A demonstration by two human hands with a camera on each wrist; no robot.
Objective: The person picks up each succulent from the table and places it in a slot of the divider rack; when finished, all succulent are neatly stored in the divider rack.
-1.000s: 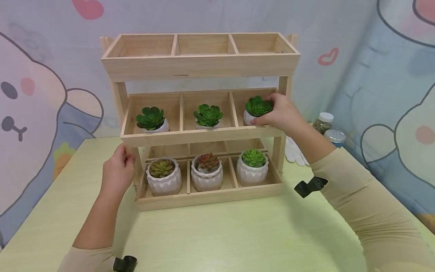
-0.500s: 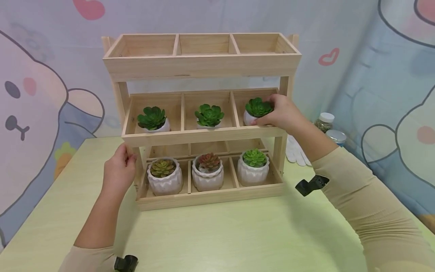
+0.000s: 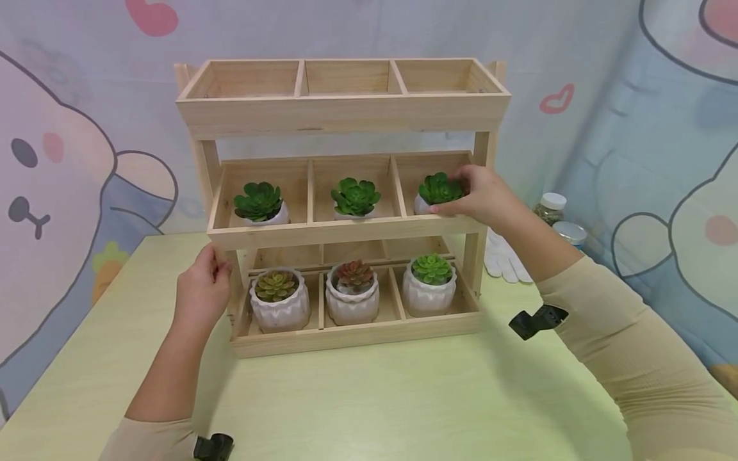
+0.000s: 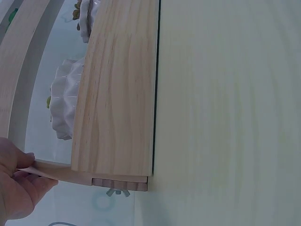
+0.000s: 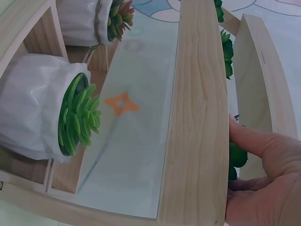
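Observation:
A three-tier wooden plant shelf stands on the table. My left hand grips its left upright below the middle tier; in the left wrist view the thumb and fingers close round the thin wood. My right hand holds a dark green succulent in a white pot, in the middle tier's right compartment. Its fingers lie behind the leaves and the thumb is at the pot's front. Two similar succulents, one on the left and one in the centre, occupy the other middle compartments. In the right wrist view the front board hides most of the held pot.
On the bottom tier stand three scalloped white pots, with a yellowish, a reddish and a bright green succulent. White gloves and two lidded jars lie behind my right forearm. A printed curtain hangs behind.
My right hand and the succulent it holds have shifted slightly down and toward the right within the compartment, and the right forearm has swung a little outward. My left hand keeps its grip.

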